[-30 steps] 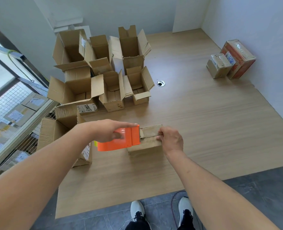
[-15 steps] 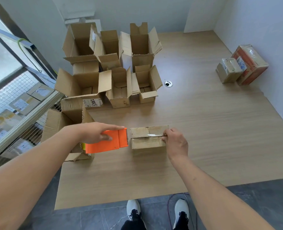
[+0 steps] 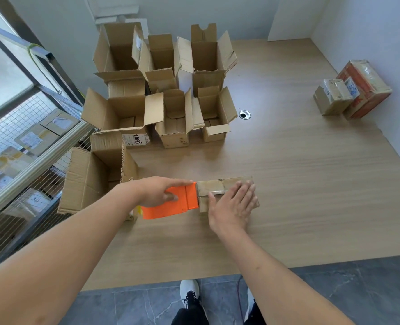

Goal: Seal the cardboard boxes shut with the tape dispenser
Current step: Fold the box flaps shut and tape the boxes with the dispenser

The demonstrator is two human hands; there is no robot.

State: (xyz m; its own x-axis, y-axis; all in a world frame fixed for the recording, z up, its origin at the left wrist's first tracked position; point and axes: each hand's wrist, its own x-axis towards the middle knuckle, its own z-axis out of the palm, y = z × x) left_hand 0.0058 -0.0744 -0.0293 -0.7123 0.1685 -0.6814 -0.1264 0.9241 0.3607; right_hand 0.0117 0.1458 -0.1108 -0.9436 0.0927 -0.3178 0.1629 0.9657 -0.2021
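On the near counter [image 3: 288, 207], the left hand [image 3: 159, 191] grips an orange tape dispenser [image 3: 171, 205] against a small closed box [image 3: 222, 186]. The right hand [image 3: 234, 202], fingers straight, presses the tape flat. Two sealed boxes [image 3: 349, 90] sit far right; many open boxes [image 3: 161, 90] wait far left.

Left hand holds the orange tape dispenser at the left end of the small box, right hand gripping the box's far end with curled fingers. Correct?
Not quite. The head view shows the right hand lying flat on top of the small box, fingers straight, not gripping its end. The rest holds: the left hand holds the orange tape dispenser at the box's left end.
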